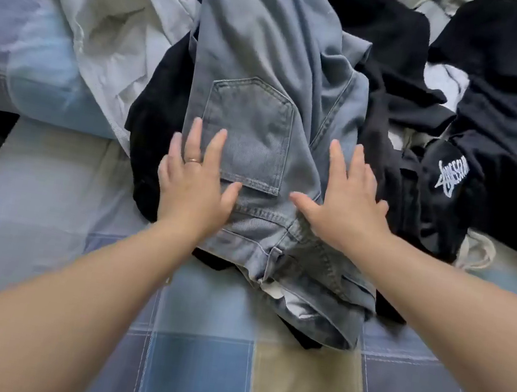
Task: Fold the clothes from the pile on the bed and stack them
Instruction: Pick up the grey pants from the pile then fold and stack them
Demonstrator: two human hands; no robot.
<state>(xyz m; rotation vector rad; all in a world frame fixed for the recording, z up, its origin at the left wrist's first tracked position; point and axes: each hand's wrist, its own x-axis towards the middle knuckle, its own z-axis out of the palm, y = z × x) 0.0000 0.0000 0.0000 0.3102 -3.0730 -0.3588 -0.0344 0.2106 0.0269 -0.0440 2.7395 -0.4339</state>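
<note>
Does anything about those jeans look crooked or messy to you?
Yes. The jeans lie on a black garment, not the bare bedspread, and their waistband end nearest the camera is crumpled, with white lining poking out. The left hand and right hand press flat on the denim.

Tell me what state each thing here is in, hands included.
Jeans: laid out lengthwise, back pocket up, waistband nearest the person.
Left hand: flat, fingers straight, pressing on the jeans.
Right hand: flat, fingers straight, pressing on the jeans.
Black clothes: crumpled, unfolded, right of the jeans.
Pale clothes: crumpled, unfolded, left of the jeans.
Bedsheet: spread under the clothes.
</note>
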